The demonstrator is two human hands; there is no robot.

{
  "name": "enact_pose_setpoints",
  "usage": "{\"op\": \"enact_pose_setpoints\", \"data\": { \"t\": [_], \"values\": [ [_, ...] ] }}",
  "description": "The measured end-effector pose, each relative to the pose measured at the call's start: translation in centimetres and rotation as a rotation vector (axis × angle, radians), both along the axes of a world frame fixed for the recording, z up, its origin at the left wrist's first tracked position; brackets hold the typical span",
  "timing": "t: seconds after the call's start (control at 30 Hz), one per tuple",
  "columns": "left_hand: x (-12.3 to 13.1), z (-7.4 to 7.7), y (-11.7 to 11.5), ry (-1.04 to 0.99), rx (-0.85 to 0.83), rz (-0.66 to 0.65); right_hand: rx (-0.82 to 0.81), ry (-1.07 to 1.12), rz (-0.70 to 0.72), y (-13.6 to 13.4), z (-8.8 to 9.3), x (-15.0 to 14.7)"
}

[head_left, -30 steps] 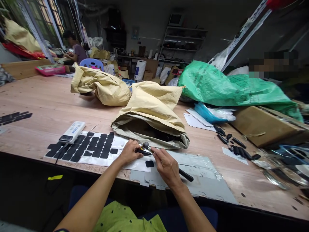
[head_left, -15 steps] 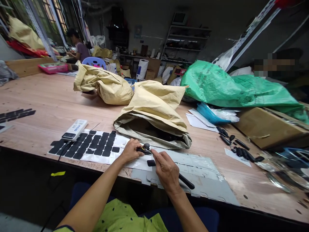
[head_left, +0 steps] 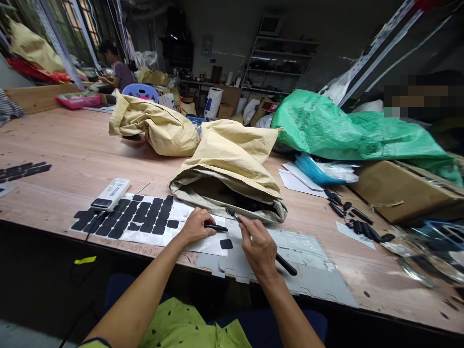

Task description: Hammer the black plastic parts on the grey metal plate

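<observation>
My left hand (head_left: 196, 228), fingers closed, grips a slim black rod-like piece (head_left: 217, 226) that points right, low over the white sheet (head_left: 183, 212). My right hand (head_left: 258, 245) is wrapped round a long tool; its dark rounded head (head_left: 231, 211) shows beyond my fingertips and its black handle (head_left: 286, 265) sticks out behind the palm. Tool head and black piece are apart. Just below them lies a loose black rounded-square pad (head_left: 226, 244). Rows of similar black pads (head_left: 119, 217) cover the sheet to the left. What exactly the tool is, I cannot make out.
An open yellow sack (head_left: 232, 159) lies right behind my hands. A white device (head_left: 111, 194) with a cable sits left. Several black parts (head_left: 362, 229), a carton (head_left: 409, 191) and a green sack (head_left: 326, 125) are right. A person (head_left: 116, 67) sits far left.
My right hand has drawn the tool up and to the right, so its head has come away from the black piece. The left hand stays in place.
</observation>
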State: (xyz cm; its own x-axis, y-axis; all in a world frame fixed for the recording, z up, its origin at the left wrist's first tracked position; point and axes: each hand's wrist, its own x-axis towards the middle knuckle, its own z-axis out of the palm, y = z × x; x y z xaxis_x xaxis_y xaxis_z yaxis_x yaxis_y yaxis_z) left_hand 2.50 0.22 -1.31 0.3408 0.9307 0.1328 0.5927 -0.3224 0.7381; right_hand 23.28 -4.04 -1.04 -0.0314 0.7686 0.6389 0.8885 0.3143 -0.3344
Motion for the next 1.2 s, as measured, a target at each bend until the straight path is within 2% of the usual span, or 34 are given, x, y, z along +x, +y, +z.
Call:
{"op": "enact_pose_setpoints", "data": {
  "t": [0.17, 0.33, 0.53, 0.63, 0.73, 0.8, 0.87, 0.93, 1.03, 1.1, 1.2],
  "values": [
    [0.0, -0.2, 0.1, 0.102, 0.037, -0.034, 0.026, -0.131, -0.025, 3.3, -1.4, 1.2],
    [0.1, -0.4, -0.1, 0.116, 0.050, -0.059, -0.022, -0.176, -0.033, 4.0, -3.2, 1.5],
    [0.0, -0.2, -0.1, 0.077, 0.088, -0.066, -0.109, -0.113, -0.023, 3.9, -3.0, 1.5],
    [-0.2, -0.1, -0.4, -0.073, 0.117, -0.061, -0.130, -0.095, -0.032, 3.9, -2.9, 1.4],
    [-0.3, 0.4, -2.2, -0.229, 0.160, -0.087, -0.141, -0.083, -0.028, 3.9, -2.8, 1.4],
    [0.0, 0.7, -4.7, -0.249, 0.186, -0.141, -0.142, -0.082, -0.021, 3.8, -2.7, 1.4],
    [0.4, 0.6, -7.7, -0.218, 0.204, -0.248, -0.139, -0.088, -0.021, 3.8, -2.7, 1.4],
    [1.0, -0.2, -10.7, -0.159, 0.211, -0.397, -0.134, -0.095, -0.026, 3.8, -2.7, 1.4],
    [1.6, -3.4, -13.5, -0.099, 0.098, -0.524, -0.133, -0.099, -0.033, 3.9, -2.8, 1.4],
    [1.5, -6.4, -14.1, -0.069, -0.132, -0.457, -0.137, -0.100, -0.037, 3.9, -2.8, 1.4],
    [1.0, -10.6, -13.6, 0.020, -0.450, -0.184, -0.136, -0.095, -0.039, 3.8, -2.7, 1.4]
  ]
}}
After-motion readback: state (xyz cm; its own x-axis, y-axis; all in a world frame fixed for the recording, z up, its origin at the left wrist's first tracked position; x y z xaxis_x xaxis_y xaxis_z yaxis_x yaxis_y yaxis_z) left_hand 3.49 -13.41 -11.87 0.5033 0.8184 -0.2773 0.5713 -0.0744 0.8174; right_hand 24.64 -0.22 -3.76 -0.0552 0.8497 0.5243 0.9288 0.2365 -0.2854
